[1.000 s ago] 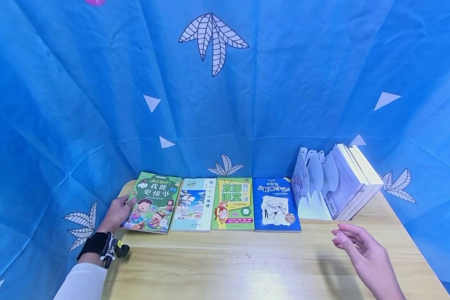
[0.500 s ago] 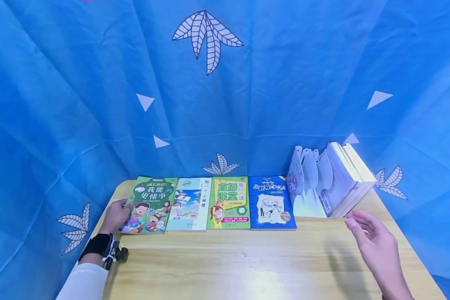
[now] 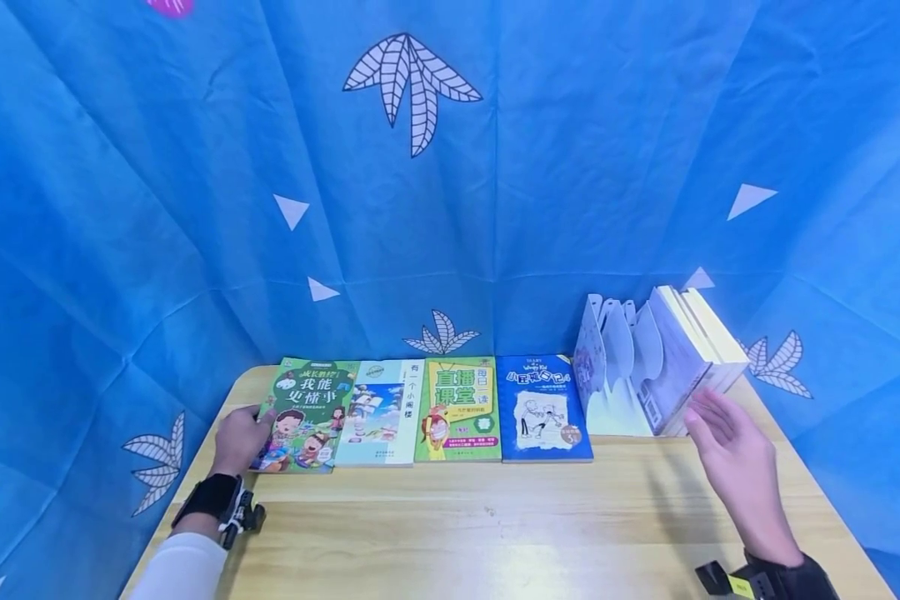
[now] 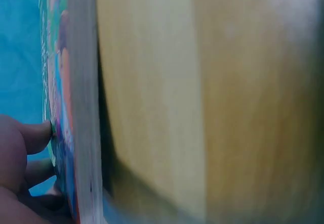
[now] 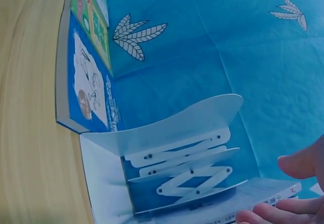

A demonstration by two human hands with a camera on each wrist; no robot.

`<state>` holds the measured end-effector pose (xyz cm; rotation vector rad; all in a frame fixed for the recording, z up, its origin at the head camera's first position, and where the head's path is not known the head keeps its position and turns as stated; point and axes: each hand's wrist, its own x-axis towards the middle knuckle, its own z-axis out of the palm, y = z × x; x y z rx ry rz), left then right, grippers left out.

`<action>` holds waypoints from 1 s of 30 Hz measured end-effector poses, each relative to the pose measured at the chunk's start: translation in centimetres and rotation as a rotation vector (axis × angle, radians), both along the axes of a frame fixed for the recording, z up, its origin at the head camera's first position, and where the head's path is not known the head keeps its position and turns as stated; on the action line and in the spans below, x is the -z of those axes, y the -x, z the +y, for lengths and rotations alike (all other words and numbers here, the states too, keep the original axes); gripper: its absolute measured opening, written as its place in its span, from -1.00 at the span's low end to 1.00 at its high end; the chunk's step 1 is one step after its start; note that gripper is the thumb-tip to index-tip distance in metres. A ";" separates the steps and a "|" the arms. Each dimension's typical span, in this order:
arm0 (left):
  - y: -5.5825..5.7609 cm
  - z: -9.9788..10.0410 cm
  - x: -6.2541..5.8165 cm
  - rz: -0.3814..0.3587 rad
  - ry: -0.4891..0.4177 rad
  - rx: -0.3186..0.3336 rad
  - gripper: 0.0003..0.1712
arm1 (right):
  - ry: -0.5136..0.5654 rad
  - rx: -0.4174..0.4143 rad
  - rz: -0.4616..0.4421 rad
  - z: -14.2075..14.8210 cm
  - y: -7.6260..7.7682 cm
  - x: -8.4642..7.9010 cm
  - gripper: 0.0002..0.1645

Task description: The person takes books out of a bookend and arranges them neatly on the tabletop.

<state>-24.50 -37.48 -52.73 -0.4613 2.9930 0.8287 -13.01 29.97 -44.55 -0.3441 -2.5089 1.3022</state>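
My left hand (image 3: 242, 440) grips the left edge of a green children's book (image 3: 300, 417), thumb on its cover, at the left end of a row. The book's right side lies slightly over a white-and-blue book (image 3: 378, 417). In the left wrist view the page edge (image 4: 86, 102) stands close beside my thumb, with a dark gap under it. My right hand (image 3: 735, 450) hovers by the front of several upright books (image 3: 690, 367) leaning in a white expandable book rack (image 3: 622, 417). In the right wrist view its thumb and fingers are apart near the books; contact is unclear.
A yellow-green book (image 3: 461, 408) and a blue book (image 3: 543, 408) lie cover up between the white-and-blue book and the rack. The wooden table (image 3: 450, 525) meets a blue printed cloth (image 3: 495, 208) at the back and sides.
My right hand has moved forward to the upright books. My left hand has shifted the green book slightly right and lowered it, so it now overlaps its neighbour. The head view has shifted slightly.
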 end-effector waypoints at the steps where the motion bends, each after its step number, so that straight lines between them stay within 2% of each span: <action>1: -0.1 0.1 0.0 0.016 -0.003 -0.002 -0.38 | 0.005 -0.002 0.002 -0.1 0.2 0.0 -0.23; 6: -0.4 0.3 0.3 0.062 -0.024 -0.034 -0.39 | 0.013 0.016 -0.004 -0.4 0.8 -0.2 -0.24; 14: -1.1 0.7 0.4 0.085 -0.021 -0.085 -0.37 | 0.002 0.029 0.003 -0.7 1.0 0.0 -0.24; 21: -2.5 2.2 -0.1 0.188 -0.034 -0.131 -0.42 | -0.074 0.058 0.046 -1.4 2.0 0.0 -0.29; 26: -3.0 3.9 -0.9 0.243 -0.062 -0.065 -0.45 | -0.136 0.089 0.068 -1.8 2.8 0.0 -0.33; 30: -3.4 5.5 -1.8 0.274 -0.067 0.023 -0.45 | -0.207 0.107 0.138 -1.9 3.8 0.4 -0.65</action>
